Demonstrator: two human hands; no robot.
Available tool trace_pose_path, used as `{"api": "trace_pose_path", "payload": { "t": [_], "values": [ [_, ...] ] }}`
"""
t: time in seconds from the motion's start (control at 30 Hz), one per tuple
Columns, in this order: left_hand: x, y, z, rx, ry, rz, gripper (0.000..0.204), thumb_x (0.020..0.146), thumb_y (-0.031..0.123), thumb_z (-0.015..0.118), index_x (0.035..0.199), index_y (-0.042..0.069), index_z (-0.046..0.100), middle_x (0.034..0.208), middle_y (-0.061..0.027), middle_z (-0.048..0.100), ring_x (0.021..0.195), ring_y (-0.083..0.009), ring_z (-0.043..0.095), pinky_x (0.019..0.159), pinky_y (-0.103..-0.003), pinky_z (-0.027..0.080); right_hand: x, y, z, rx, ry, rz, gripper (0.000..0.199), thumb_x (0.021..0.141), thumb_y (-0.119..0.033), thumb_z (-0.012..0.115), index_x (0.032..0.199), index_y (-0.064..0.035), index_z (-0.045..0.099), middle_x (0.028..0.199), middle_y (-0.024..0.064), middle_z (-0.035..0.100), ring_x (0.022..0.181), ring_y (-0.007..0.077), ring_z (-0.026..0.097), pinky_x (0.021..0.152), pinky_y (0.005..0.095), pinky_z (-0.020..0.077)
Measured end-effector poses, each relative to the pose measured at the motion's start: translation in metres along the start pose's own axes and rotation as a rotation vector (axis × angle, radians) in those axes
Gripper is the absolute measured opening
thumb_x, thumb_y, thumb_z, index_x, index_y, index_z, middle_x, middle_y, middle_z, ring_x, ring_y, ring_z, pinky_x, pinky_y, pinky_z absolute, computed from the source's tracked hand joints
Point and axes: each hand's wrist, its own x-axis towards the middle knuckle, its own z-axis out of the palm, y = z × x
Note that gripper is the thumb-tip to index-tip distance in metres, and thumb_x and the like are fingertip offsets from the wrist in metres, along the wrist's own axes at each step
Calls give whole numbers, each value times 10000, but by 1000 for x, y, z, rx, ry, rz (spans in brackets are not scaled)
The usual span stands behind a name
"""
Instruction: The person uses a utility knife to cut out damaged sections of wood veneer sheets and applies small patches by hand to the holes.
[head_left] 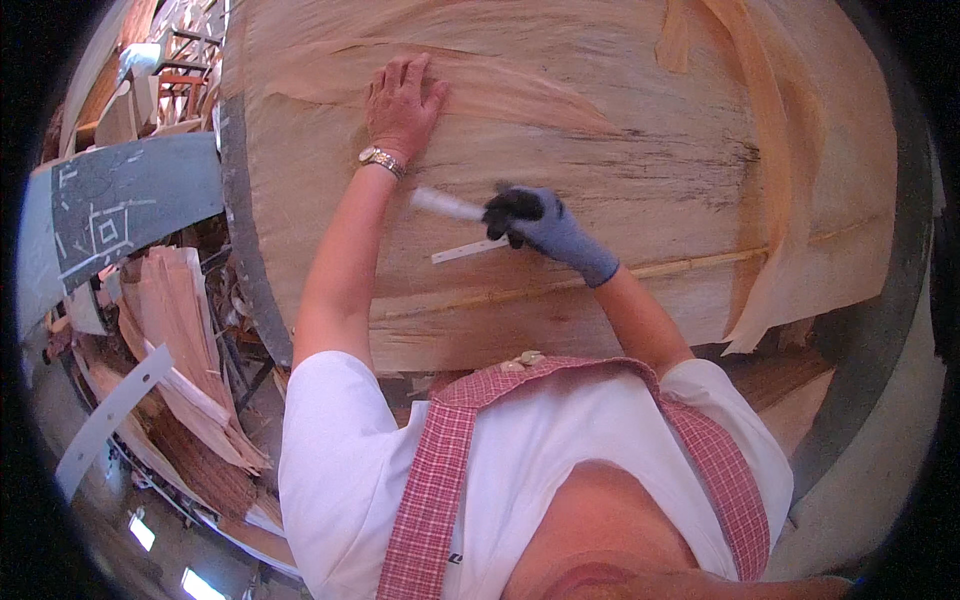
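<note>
A large sheet of wood veneer (580,190) lies in front of me, with dark cracked grain right of centre. My left hand (405,108), bare and with a watch at the wrist, rests on it with the fingers stretched out, beside a thin loose veneer flap (510,85). My right hand (535,222) wears a blue glove with black fingers. Its fingers are closed around a pale, blade-like tool (445,204), blurred by motion and pointing left toward my left wrist. Just below, a narrow white strip with small holes (466,252) lies on the sheet.
Long torn veneer strips (775,150) hang across the sheet's right side. On the left are a grey-blue board with chalk marks (150,205), stacked veneer scraps (185,340) and a white perforated strip (115,415). A dark border (237,190) edges the work surface.
</note>
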Motion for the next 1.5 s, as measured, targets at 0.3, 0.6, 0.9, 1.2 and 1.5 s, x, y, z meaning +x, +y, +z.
{"api": "trace_pose_path", "payload": {
  "t": [0.3, 0.6, 0.9, 1.2, 1.5],
  "values": [
    [6, 4, -3, 32, -13, 14, 470, 849, 402, 640, 1245, 160, 570, 1194, -80, 532, 1094, -299, 508, 927, -437, 417, 25, -74, -29, 131, 427, -206, 242, 927, -222, 640, 1068, -28, 660, 787, 60, 689, 489, 75, 511, 436, 224, 395],
    [15, 12, -9, 43, -119, -22, 507, 835, 338, 655, 1292, 152, 536, 1246, -85, 519, 1138, -291, 490, 957, -439, 388, 78, -50, -50, 317, 496, -59, 244, 910, -267, 655, 1022, -50, 647, 786, 69, 676, 486, 87, 487, 437, 221, 375],
    [30, 38, 0, 246, -214, 544, 529, 858, 139, 527, 1380, 217, 489, 1445, 57, 456, 1199, -181, 486, 979, -374, 349, 77, -52, -58, 305, 450, 14, 275, 901, -311, 651, 1010, -59, 643, 795, 74, 681, 567, 126, 553, 502, 257, 429],
    [34, 46, 7, 201, -222, 530, 466, 880, 197, 543, 1343, 243, 519, 1374, 58, 532, 1145, -195, 531, 953, -402, 372, 65, -77, -135, -1021, 546, -26, 332, 865, -338, 630, 937, -14, 644, 803, 187, 681, 756, 321, 660, 673, 425, 513],
    [24, 70, -2, 5, -337, 484, 427, 860, 186, 553, 1287, 189, 558, 1345, 7, 551, 1170, -245, 518, 957, -444, 387, -30, -24, -83, 128, 592, 182, 252, 891, -315, 656, 940, -68, 638, 716, 25, 666, 520, 84, 493, 459, 256, 374]
  ]
}}
